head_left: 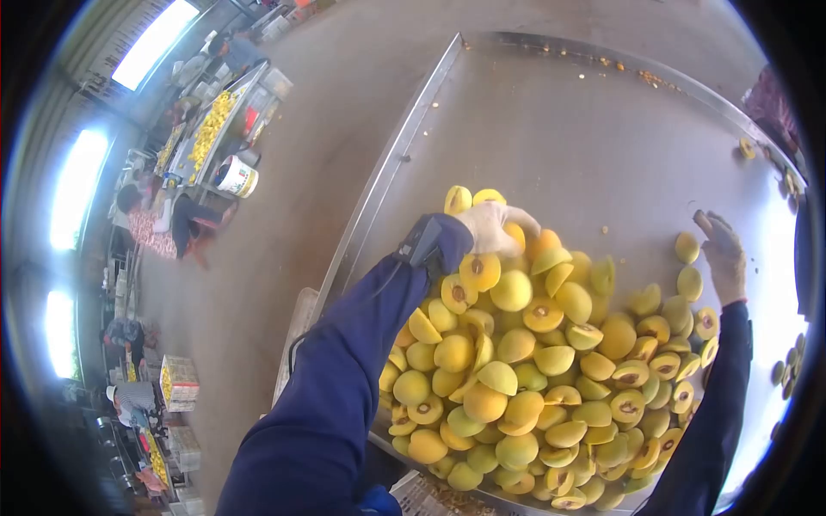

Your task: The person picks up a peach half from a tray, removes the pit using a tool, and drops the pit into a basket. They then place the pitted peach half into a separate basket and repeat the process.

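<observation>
A large heap of halved yellow-green peaches (516,344) lies on a metal table (551,129), some cut side up with brown centres showing. At the heap's far edge, my left hand (499,228), in a pale glove, is curled over a yellow peach half (514,236); its fingertips are partly hidden. Just beyond it sit two more halves. To the right of the heap, my right hand (724,258), also gloved, has its fingers stretched out and holds nothing. Nearest to it is a loose peach half (687,248).
A raised rim (387,176) borders the table. More halves (747,148) and a person's sleeve (772,103) are at the right edge. Across the floor, several people work at tables of yellow fruit (211,129), near a white bucket (237,176) and a crate (179,383).
</observation>
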Available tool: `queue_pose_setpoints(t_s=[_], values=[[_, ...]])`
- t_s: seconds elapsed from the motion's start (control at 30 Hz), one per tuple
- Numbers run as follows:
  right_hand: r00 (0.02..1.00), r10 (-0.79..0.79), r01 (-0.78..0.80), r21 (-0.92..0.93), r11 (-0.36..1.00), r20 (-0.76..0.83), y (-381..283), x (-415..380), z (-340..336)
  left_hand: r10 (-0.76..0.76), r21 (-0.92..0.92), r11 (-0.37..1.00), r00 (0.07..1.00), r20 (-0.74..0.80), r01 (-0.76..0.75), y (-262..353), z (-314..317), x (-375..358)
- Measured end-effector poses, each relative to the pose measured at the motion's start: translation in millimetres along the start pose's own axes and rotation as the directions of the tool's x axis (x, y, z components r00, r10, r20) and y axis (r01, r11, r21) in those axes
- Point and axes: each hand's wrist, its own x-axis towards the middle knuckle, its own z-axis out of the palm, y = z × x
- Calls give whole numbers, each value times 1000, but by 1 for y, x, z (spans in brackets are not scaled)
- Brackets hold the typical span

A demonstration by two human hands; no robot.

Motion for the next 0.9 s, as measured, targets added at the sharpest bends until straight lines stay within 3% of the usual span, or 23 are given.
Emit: queue_pose_setpoints(t_s=[0.03, 0.07, 0.1, 0.17, 0.2, 0.23, 0.3, 0.4, 0.53, 0.63, 0.67, 0.8, 0.9], values=[[999, 29, -28, 66, 997, -17, 1, 5, -1, 13, -56, 998, 1000, 0, -13, 1, -12, 3], [992, -106, 102, -63, 993, -69, 3, 0, 5, 27, -113, 993, 1000, 1, -27, 3, -23, 5], [1000, -19, 19, 4, 1000, -20, 24, -53, 18, 33, -136, 990, 999, 9, -31, -12, 31, -3], [995, 99, -102, 182, 978, 22, 11, -60, 32, 51, -101, 993, 998, -34, -54, -9, 25, -3], [998, 6, -16, 172, 985, 57, -12, -70, 35, 107, -152, 982, 993, -42, -112, -19, 27, 3], [988, 3, -40, 239, 970, 152, -34, -81, 37, 167, -211, 963, 986, -31, -169, -27, 29, 7], [932, 195, -279, 263, 924, 306, -87, -99, 33, 146, -205, 968, 989, -8, -144, -25, 29, 2], [903, 167, -352, 457, 817, 397, -101, -117, 39, 150, -174, 973, 989, -21, -151, -33, 32, -4], [857, 231, -438, 415, 798, 460, -121, -141, 38, 130, -98, 986, 991, -31, -132, -39, 39, -14], [841, 274, -481, 415, 772, 467, -137, -151, 38, 171, -270, 950, 985, 29, -157, -42, 47, -23], [810, 313, -534, 405, 742, 495, -146, -156, 34, 146, -252, 959, 988, 52, -129, -41, 48, -25], [833, 160, -419, 414, 808, 530, -140, -165, 38, 55, -261, 964, 997, 54, -39, -46, 58, -43], [841, 232, -420, 319, 850, 490, -158, -178, 41, 61, -227, 972, 998, -21, -64, -53, 64, -54]])
